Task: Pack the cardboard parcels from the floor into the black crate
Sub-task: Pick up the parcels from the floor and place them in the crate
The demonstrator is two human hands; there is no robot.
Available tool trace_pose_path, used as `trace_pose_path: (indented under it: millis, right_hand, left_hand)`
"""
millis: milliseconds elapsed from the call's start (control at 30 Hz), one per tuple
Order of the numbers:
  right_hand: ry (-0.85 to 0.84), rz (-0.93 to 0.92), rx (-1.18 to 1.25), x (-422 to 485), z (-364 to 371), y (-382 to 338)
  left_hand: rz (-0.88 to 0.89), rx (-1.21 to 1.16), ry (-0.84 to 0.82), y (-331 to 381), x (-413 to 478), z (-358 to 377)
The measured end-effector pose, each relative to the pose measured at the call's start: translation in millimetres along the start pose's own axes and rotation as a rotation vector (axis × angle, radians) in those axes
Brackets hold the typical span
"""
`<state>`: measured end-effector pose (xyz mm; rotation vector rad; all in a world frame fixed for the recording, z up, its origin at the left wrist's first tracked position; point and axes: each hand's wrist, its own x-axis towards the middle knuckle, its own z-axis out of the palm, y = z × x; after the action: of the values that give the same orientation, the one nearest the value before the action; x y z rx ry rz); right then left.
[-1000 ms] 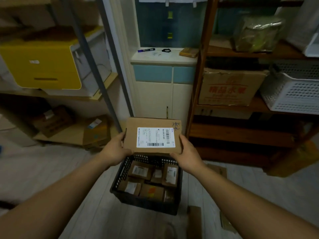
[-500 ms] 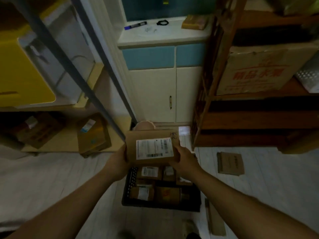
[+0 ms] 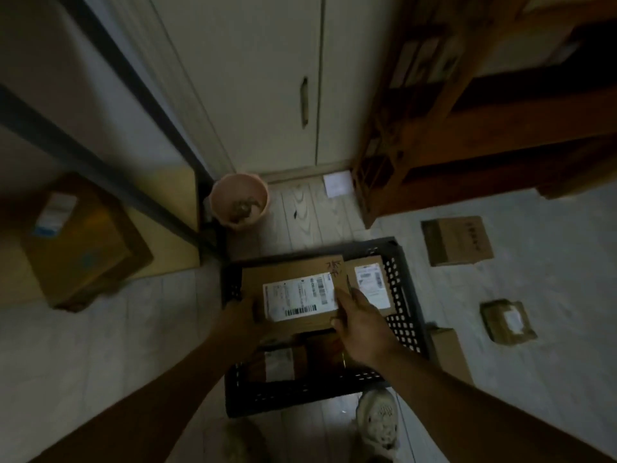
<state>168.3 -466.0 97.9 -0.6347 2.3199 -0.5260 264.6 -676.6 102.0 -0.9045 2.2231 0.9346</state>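
Observation:
A flat cardboard parcel [image 3: 293, 295] with a white shipping label lies low in the black crate [image 3: 405, 295], over several smaller parcels. My left hand [image 3: 242, 317] grips its left edge. My right hand [image 3: 362, 324] rests on its right edge, fingers partly spread. A labelled parcel [image 3: 369, 282] shows beside it at the crate's far right; another [image 3: 278, 364] lies near the front. On the floor to the right lie three parcels: one far [image 3: 457, 240], one labelled [image 3: 507, 320], one against the crate [image 3: 450, 354].
A pink pot [image 3: 238, 202] stands just beyond the crate by the white cabinet doors [image 3: 277, 85]. A wooden shelf unit [image 3: 467, 105] rises at right, a metal rack with a brown box [image 3: 80, 242] at left. My shoe [image 3: 379, 419] is before the crate.
The large parcel has gone down from chest height into the crate, both hands with it. The view has tilted from the shelves down to the floor.

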Motion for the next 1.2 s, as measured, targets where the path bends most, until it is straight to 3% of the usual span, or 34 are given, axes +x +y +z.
trace_pose_path:
  millis: [333, 600, 700, 867, 1000, 1200]
  right_hand:
    - [-0.179, -0.017, -0.178, 138.2, 153.5, 98.7]
    - [-0.148, -0.052, -0.222, 188.4, 212.1, 122.0]
    - [-0.131, -0.048, -0.086, 194.7, 217.2, 112.2]
    - [-0.306, 0.016, -0.198, 179.1, 169.6, 95.1]
    - [-0.284, -0.008, -0.145, 134.1, 89.5, 64.9]
    - [-0.207, 0.025, 0.019, 7.4, -37.7, -3.6]
  left_hand:
    - [-0.031, 0.219, 0.006, -96.3, 159.8, 141.5]
    - [0.078, 0.435, 0.141, -126.2, 218.2, 167.5]
    - [0.11, 0.538, 0.185, -128.6, 220.9, 159.8]
    - [0.059, 0.428, 0.129, -104.2, 198.0, 118.1]
    - [-0.008, 0.241, 0.177, -65.2, 121.1, 71.0]
    - [-0.078, 0.124, 0.042, -2.4, -48.8, 6.7]
